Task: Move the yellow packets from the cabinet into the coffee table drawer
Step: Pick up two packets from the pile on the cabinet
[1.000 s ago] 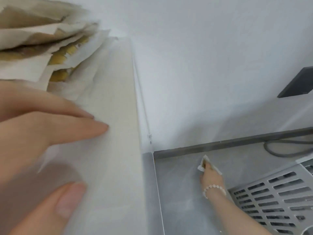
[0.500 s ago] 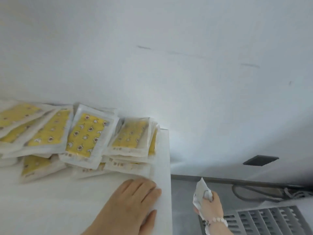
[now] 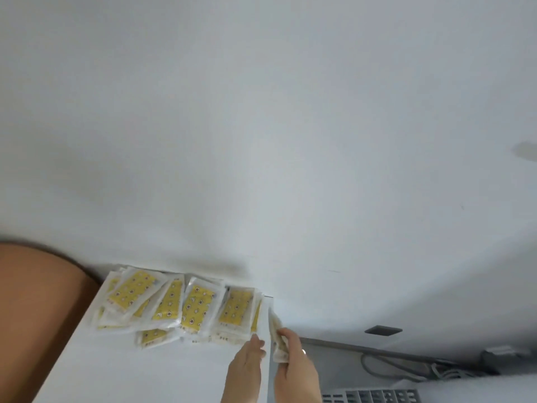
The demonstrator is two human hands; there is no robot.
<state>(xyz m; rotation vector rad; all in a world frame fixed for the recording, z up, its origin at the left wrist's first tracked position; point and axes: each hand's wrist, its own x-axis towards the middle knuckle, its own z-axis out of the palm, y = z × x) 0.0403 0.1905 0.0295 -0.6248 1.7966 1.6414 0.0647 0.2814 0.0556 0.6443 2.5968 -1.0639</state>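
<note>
A brown panel (image 3: 37, 301) borders the white cabinet (image 3: 145, 373) on the left. Yellow packets (image 3: 180, 306) lie heaped on the cabinet top against the wall. The left hand (image 3: 247, 366), fingers straight and holding nothing, reaches the heap's right corner. Just past the cabinet's right edge, the right hand (image 3: 295, 366) grasps a bunch (image 3: 278, 343) of packets edge-on. A cable (image 3: 377, 366) lies farther right.

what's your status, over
Right hand grips a few packets. Left hand open, fingertips at the yellow packet pile on the cabinet. Nothing blocks the pile.
</note>
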